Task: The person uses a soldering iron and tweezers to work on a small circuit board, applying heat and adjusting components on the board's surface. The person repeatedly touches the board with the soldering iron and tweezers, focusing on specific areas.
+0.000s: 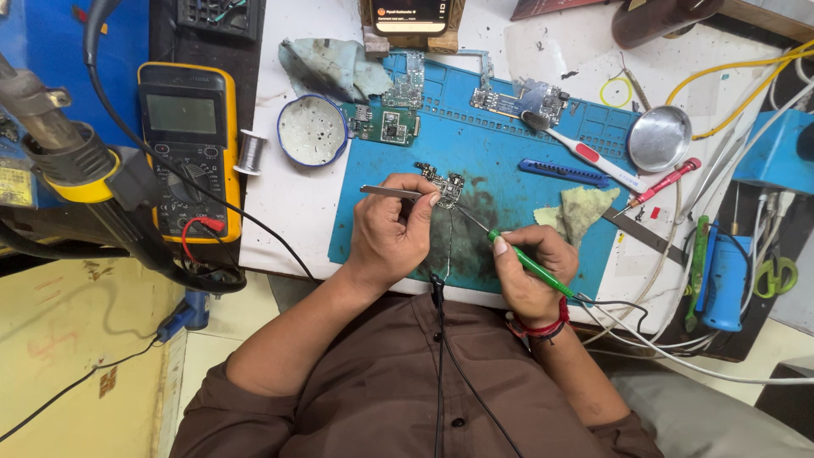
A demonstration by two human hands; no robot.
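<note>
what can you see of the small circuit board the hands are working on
The small board is dark, irregular in outline, and studded with tiny metal parts. It lies flat on the blue mat, beside a dark stained patch. The left hand pins its near edge with a fingertip while holding metal tweezers that lie level and point away from it. The right hand holds a green-handled soldering iron, whose thin tip reaches the board's lower edge. Finer detail is too small to tell.

Grey multimeter screen [181, 113]; lit phone screen [411, 14]

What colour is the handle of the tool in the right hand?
Green, seen in the head view: the soldering iron held by the right hand.
</note>
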